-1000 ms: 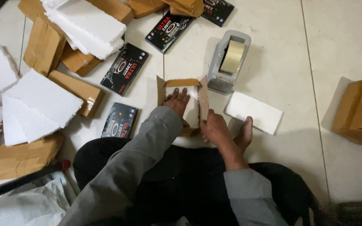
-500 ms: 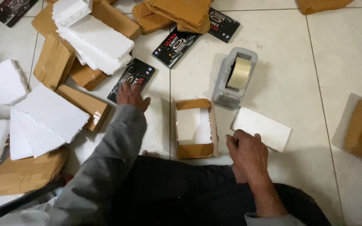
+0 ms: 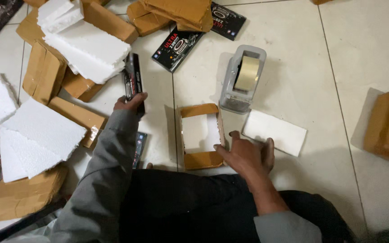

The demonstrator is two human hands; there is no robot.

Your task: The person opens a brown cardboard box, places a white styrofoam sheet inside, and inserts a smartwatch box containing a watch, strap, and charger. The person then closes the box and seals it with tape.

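- Since the frame half a second before, we saw that the left hand [image 3: 130, 102] had closed on a black product box [image 3: 133, 83] and lifted it onto its edge, where earlier it had only reached a box lying flat; the right hand [image 3: 247, 153] had slid toward the open cardboard box [image 3: 201, 136].
- Our left hand's fingers were clamped round the lower end of the black product box, which stood tilted on its long edge beside the foam slabs [image 3: 86, 47].
- That box looked slim and oblong, glossy black with red and white print and a round emblem.
- Our right hand lay with fingers spread apart, gripping nothing, thumb touching the cardboard box's right wall.
- That cardboard box sat on the tiled floor [image 3: 338, 58] between the two hands, flaps up, with a white foam liner inside.
- A loose white foam piece [image 3: 275, 132] lay just beside the right hand.
- A grey tape dispenser [image 3: 243, 78] with tan tape stood just beyond the cardboard box.
- Another black box [image 3: 176, 48] lay flat farther out, and folded brown cartons [image 3: 46, 72] sat to the left.
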